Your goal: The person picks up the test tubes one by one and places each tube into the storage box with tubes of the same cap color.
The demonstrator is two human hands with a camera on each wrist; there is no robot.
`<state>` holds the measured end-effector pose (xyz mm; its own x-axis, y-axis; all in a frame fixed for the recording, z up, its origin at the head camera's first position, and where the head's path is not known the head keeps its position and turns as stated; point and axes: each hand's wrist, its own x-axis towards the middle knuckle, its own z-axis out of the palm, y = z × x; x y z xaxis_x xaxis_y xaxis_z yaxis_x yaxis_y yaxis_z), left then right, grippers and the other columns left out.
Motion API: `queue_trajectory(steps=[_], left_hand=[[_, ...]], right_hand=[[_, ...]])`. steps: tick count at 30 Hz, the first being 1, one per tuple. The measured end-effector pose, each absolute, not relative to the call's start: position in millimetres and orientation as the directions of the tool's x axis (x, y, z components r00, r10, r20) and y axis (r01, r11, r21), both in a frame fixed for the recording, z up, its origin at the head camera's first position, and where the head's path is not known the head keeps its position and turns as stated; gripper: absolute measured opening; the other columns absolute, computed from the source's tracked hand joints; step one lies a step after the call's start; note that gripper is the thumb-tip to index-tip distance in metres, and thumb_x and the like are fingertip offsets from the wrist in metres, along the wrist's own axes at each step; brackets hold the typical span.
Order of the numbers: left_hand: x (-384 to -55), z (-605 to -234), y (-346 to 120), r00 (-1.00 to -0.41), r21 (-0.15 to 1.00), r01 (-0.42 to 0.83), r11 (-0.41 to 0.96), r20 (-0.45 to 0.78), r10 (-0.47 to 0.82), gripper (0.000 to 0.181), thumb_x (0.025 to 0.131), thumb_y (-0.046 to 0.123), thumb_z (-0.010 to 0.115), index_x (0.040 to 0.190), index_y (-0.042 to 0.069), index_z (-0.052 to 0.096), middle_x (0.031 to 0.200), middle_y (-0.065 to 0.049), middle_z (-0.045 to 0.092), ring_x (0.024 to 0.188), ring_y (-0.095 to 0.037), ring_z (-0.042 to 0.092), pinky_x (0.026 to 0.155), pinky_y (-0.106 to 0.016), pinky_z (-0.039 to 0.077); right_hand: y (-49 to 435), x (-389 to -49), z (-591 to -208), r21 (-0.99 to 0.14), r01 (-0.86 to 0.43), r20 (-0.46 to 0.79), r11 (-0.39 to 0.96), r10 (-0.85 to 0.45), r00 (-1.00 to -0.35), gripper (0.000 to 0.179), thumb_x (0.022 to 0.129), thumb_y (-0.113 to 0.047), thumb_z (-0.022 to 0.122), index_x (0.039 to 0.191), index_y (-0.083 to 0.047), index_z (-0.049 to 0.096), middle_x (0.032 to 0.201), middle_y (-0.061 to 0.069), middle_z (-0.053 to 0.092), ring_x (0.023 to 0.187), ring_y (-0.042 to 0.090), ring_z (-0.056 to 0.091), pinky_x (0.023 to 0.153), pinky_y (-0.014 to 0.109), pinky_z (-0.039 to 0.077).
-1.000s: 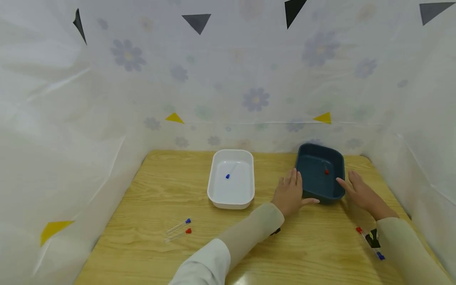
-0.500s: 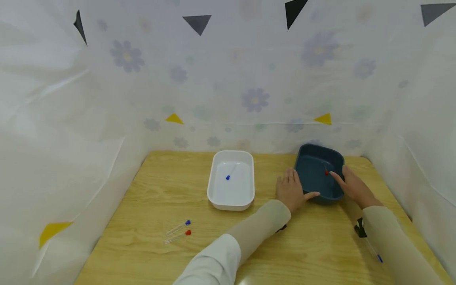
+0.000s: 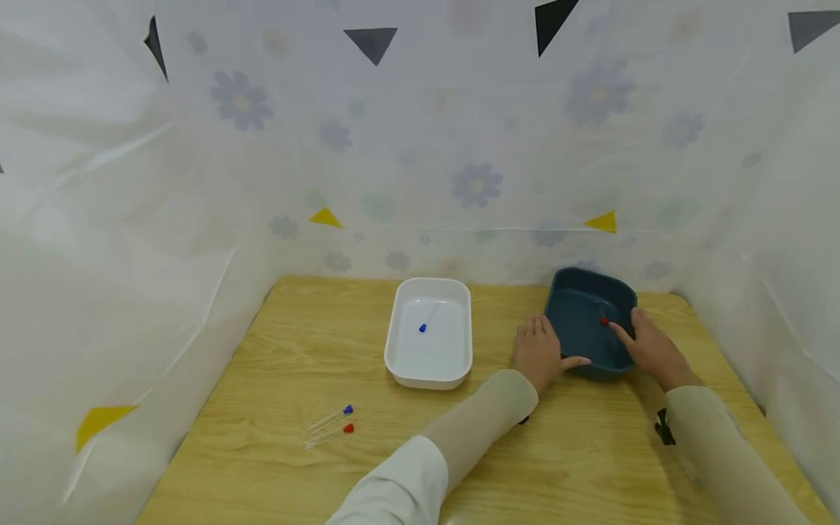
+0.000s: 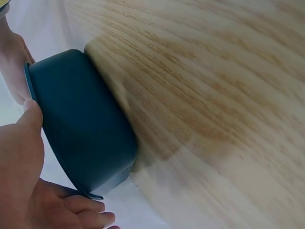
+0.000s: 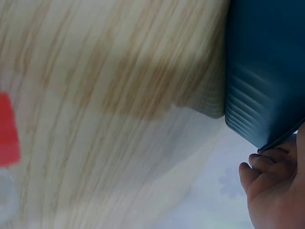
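A dark blue tray [image 3: 577, 335] stands at the back right, turned slightly, with a thin clear red-capped tube [image 3: 604, 321] inside. My left hand [image 3: 539, 356] touches its front left corner, fingers straight along the left side and thumb stretched along the front rim. In the left wrist view, that thumb [image 4: 32, 114] meets the rim. At the tray's right wall, my right hand [image 3: 658, 350] holds the rim, thumb over the inside and fingers outside. The right wrist view has those bent fingers [image 5: 269, 169] against the rim.
A white tray [image 3: 428, 372] with a blue-capped tube [image 3: 423, 328] stands left of the dark one. Blue-capped [image 3: 348, 410] and red-capped [image 3: 348, 428] tubes lie front left. A blurred red cap [image 5: 7, 131] shows near my right wrist. White sheeting encloses the table.
My right hand has moved left onto the dark tray's rim, its thumb now over the inside. My left hand has shifted slightly right. The right sleeve now covers most of the tubes beneath it.
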<state>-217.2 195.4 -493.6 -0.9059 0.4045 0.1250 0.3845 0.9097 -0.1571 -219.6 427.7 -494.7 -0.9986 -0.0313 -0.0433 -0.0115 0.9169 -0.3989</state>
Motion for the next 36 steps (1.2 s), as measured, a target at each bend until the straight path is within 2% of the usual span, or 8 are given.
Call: queue_trajectory(steps=[8,17,23,36], left_hand=[[-209.7,-487.4,187.9,-0.895,-0.236,0.387,0.891,0.137,0.425,0.109,0.071,0.084,0.004,0.143,0.009,0.036,0.143,-0.004,0.040,0.131,-0.014,0.036,0.106,-0.031,0.030],[-199.3,-484.4,181.7,-0.905,-0.268,0.363,0.892,0.125,0.406,0.108,0.073,0.083,0.002,0.143,0.007,0.035,0.142,-0.005,0.041,0.131,-0.015,0.037,0.107,-0.031,0.027],[-189.9,-484.3,179.7,-0.928,-0.258,0.338,0.905,0.071,0.366,0.108,0.072,0.082,0.001,0.144,0.008,0.033,0.144,-0.005,0.039,0.132,-0.015,0.034,0.108,-0.032,0.025],[-175.7,-477.9,175.7,-0.958,-0.255,0.280,0.926,-0.005,0.288,0.106,0.073,0.082,0.003,0.144,0.009,0.033,0.144,-0.005,0.037,0.133,-0.015,0.033,0.107,-0.031,0.027]], right_hand=[[422.6,-218.0,-495.7,-0.420,-0.023,-0.039,0.907,-0.043,-0.998,0.083,0.099,-0.051,0.027,0.141,0.013,-0.004,0.144,0.037,-0.007,0.128,0.056,0.005,0.099,0.066,0.011],[417.3,-216.2,-495.1,-0.427,-0.039,-0.036,0.903,-0.061,-0.998,0.083,0.098,-0.053,0.027,0.143,0.010,-0.004,0.146,0.034,-0.007,0.129,0.055,0.007,0.099,0.066,0.012],[413.3,-215.1,-496.9,-0.422,-0.044,-0.046,0.905,-0.070,-0.996,0.083,0.098,-0.054,0.027,0.143,0.008,-0.005,0.147,0.033,-0.007,0.130,0.054,0.008,0.099,0.065,0.012],[404.8,-220.5,-497.5,-0.431,-0.086,-0.022,0.898,-0.106,-0.994,0.081,0.097,-0.055,0.027,0.146,0.004,0.000,0.148,0.031,0.004,0.131,0.051,0.012,0.100,0.064,0.015]])
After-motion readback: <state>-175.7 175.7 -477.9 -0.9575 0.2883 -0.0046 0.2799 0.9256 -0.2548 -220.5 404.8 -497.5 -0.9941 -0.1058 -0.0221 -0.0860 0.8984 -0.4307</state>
